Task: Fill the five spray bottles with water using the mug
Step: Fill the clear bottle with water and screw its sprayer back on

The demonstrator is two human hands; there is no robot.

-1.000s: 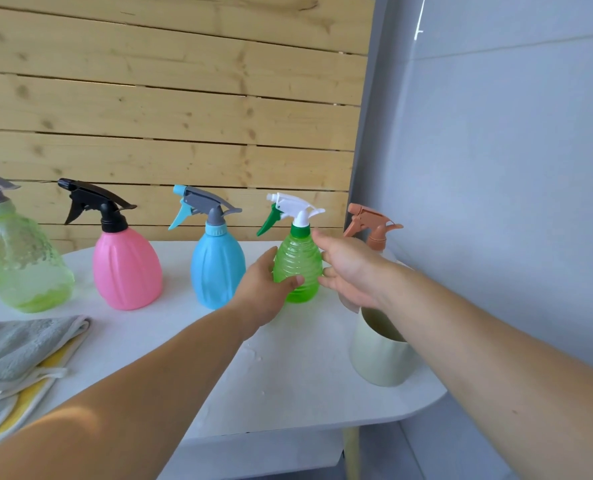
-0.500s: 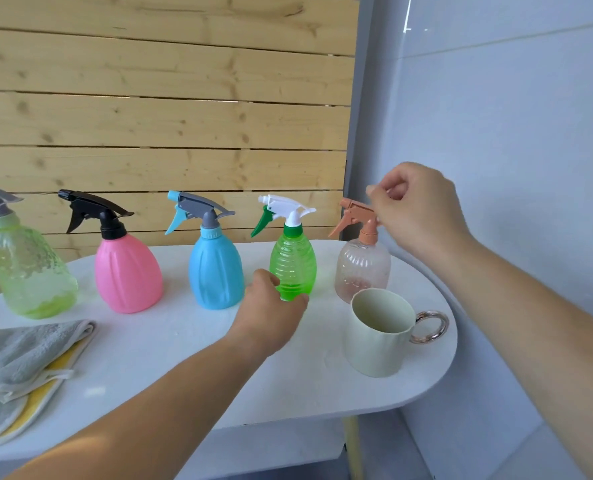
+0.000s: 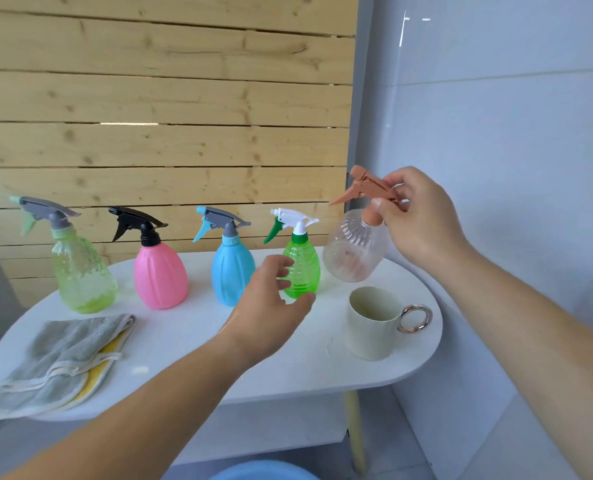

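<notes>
Four coloured spray bottles [image 3: 160,275] in a row; clear bottle [image 3: 353,251] tilted aloft near cream mug [image 3: 371,327]

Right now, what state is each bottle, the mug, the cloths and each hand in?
Clear bottle: lifted off the table, tilted, sprayer on.
Right hand: grips the clear bottle's sprayer.
Green bottle: upright, sprayer on.
Left hand: fingers loosely curved before the green bottle, holding nothing.
Blue bottle: upright, sprayer on.
Pink bottle: upright, sprayer on.
Pale green bottle: upright, sprayer on.
Mug: upright, water level unclear.
Cloths: folded, flat on the table.
</notes>
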